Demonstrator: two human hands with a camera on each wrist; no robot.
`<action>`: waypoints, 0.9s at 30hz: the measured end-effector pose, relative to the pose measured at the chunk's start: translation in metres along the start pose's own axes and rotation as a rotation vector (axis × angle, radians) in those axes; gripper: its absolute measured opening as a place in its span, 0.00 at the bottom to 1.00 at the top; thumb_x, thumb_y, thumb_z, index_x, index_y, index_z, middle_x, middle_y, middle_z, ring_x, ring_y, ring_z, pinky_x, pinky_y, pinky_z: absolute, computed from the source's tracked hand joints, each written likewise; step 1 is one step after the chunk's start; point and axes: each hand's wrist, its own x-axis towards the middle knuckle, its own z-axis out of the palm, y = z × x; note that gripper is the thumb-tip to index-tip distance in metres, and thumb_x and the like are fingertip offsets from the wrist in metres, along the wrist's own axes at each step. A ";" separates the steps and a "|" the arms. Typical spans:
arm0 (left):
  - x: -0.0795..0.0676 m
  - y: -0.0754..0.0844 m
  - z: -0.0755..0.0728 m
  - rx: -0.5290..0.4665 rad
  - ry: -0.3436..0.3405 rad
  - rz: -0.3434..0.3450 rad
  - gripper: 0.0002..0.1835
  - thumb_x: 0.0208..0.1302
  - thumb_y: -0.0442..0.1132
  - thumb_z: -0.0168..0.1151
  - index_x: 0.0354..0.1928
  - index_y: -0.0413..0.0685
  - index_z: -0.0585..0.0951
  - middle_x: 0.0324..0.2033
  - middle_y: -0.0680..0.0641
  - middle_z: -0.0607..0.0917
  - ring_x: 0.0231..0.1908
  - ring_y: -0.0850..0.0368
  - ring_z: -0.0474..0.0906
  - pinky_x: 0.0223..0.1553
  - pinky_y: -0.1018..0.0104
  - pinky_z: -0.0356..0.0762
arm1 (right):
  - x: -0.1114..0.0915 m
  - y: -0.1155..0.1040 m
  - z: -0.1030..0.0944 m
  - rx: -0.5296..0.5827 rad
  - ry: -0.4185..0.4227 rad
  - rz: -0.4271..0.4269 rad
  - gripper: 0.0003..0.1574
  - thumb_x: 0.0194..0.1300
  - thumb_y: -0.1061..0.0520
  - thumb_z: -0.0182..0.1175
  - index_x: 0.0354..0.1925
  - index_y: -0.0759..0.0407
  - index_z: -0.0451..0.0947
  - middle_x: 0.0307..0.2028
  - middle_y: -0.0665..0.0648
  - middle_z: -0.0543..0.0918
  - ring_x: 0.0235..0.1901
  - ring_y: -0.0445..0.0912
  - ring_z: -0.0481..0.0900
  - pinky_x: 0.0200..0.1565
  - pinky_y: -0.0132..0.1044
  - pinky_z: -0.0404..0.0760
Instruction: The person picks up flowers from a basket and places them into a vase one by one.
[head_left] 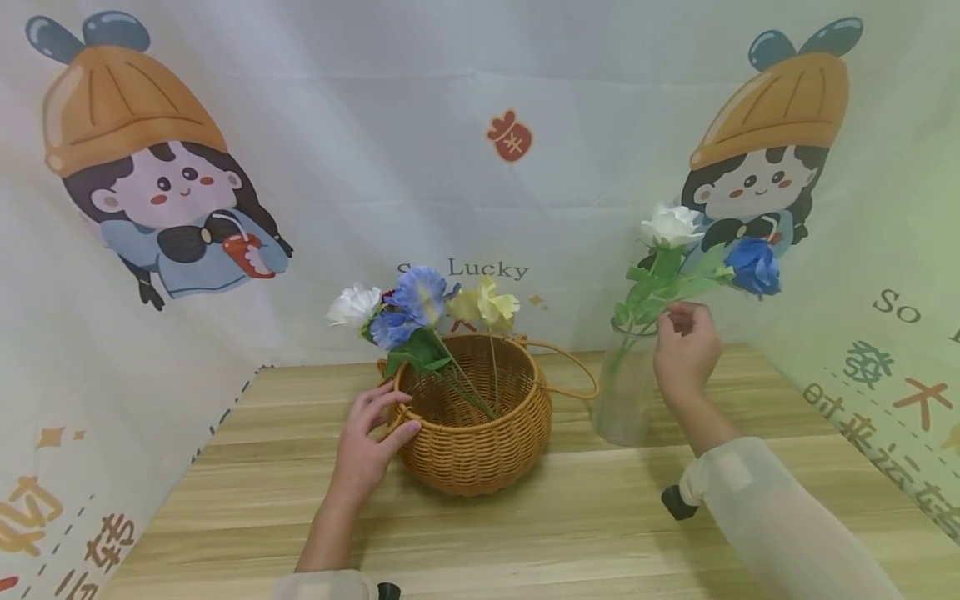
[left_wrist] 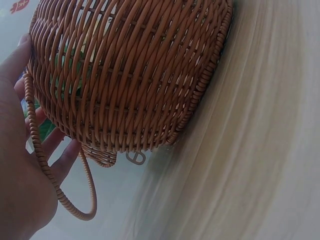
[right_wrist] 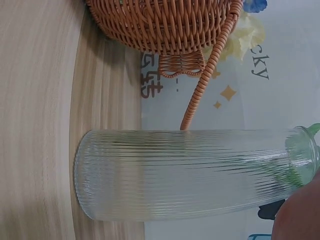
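Note:
A round wicker basket [head_left: 472, 458] stands on the table with artificial flowers leaning out: a white bloom [head_left: 354, 306], blue-violet blooms [head_left: 420, 296] and a yellow one [head_left: 495, 302]. My left hand [head_left: 369, 433] holds the basket's left side, fingers and thumb at the rim, one wicker handle [left_wrist: 37, 135] across the palm. To the right stands a clear ribbed glass vase [head_left: 624, 392], with a white rose [head_left: 671, 225] and a blue rose [head_left: 753, 267] above it. At the vase's mouth my right hand [head_left: 686, 350] pinches a green stem; I cannot tell which flower's.
The basket's other handle [head_left: 581, 367] reaches out toward the vase. Wood-grain tabletop [head_left: 540, 533] extends in front of both. Behind and at the sides hangs a pale printed cloth [head_left: 375, 125] with cartoon figures and lettering.

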 end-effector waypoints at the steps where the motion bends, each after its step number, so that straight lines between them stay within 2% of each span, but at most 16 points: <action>1: 0.000 0.000 0.000 0.002 0.000 0.000 0.17 0.58 0.31 0.69 0.49 0.34 0.80 0.61 0.30 0.69 0.62 0.35 0.65 0.55 0.39 0.68 | 0.000 0.000 0.000 0.000 -0.002 -0.002 0.09 0.62 0.65 0.58 0.42 0.66 0.78 0.37 0.64 0.83 0.30 0.38 0.71 0.34 0.27 0.70; 9: -0.001 0.001 0.000 0.001 0.004 0.002 0.17 0.58 0.31 0.69 0.49 0.33 0.80 0.61 0.30 0.70 0.62 0.35 0.65 0.55 0.38 0.68 | -0.005 0.000 -0.003 0.037 -0.023 -0.013 0.09 0.63 0.65 0.59 0.42 0.68 0.79 0.38 0.64 0.83 0.32 0.38 0.71 0.37 0.27 0.69; 18: -0.001 0.002 -0.001 0.005 -0.002 -0.012 0.16 0.58 0.32 0.69 0.49 0.38 0.81 0.61 0.32 0.70 0.62 0.36 0.64 0.56 0.39 0.68 | -0.015 0.001 -0.010 0.072 -0.044 -0.041 0.09 0.64 0.65 0.61 0.42 0.70 0.78 0.38 0.63 0.83 0.31 0.36 0.71 0.38 0.27 0.70; 27: -0.001 0.001 -0.001 0.001 -0.004 -0.016 0.17 0.58 0.33 0.69 0.49 0.34 0.80 0.62 0.31 0.69 0.62 0.36 0.64 0.55 0.39 0.67 | -0.030 -0.002 -0.014 0.117 -0.073 -0.035 0.09 0.63 0.67 0.60 0.42 0.71 0.78 0.35 0.60 0.82 0.30 0.36 0.73 0.35 0.27 0.73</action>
